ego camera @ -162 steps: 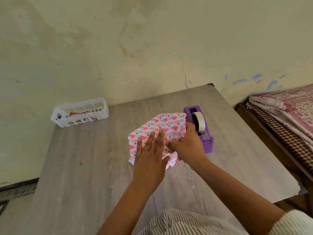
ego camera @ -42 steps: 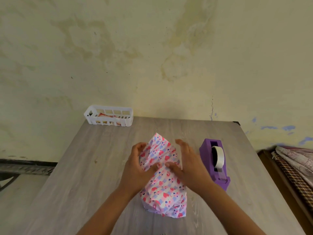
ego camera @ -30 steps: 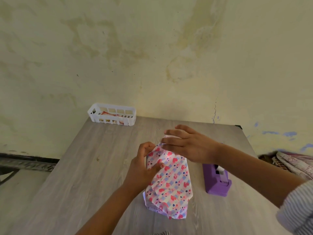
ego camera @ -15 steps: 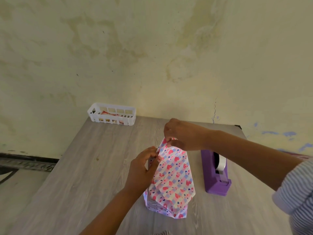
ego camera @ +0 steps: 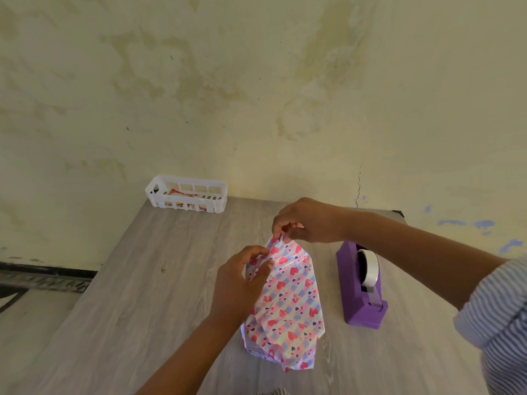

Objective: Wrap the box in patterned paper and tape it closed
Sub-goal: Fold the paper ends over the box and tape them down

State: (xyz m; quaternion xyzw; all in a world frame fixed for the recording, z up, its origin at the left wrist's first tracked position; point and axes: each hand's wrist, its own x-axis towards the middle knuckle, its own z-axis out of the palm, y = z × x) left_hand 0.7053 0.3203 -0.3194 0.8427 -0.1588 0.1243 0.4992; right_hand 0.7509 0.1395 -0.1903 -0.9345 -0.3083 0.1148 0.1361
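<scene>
Heart-patterned wrapping paper (ego camera: pixel 288 297) covered the box, which stood on end near the middle of the grey wood-grain table (ego camera: pixel 137 280); the box itself was hidden under the paper.

Head view: right hand (ego camera: pixel 306 220) pinched the top tip of the paper between thumb and fingers, pulling it up at the far end. Left hand (ego camera: pixel 238 283) gripped the left side flap just below, thumb and fingers closed on the fold. My read: both pinches were tensioning the open end so the flaps could be creased flat before taping. The bottom end looked folded under, a loose corner sticking out at the near right.

Purple plastic tape dispenser with a white tape roll (ego camera: pixel 363 283) sat just right of the parcel, not touching, probably parked there for a quick right-hand reach. White slotted plastic basket (ego camera: pixel 186 193) sat at the far left edge against the wall, well apart, something reddish inside, unclear what. Nothing blocked the path to the tape; the right forearm crossed above the dispenser.
</scene>
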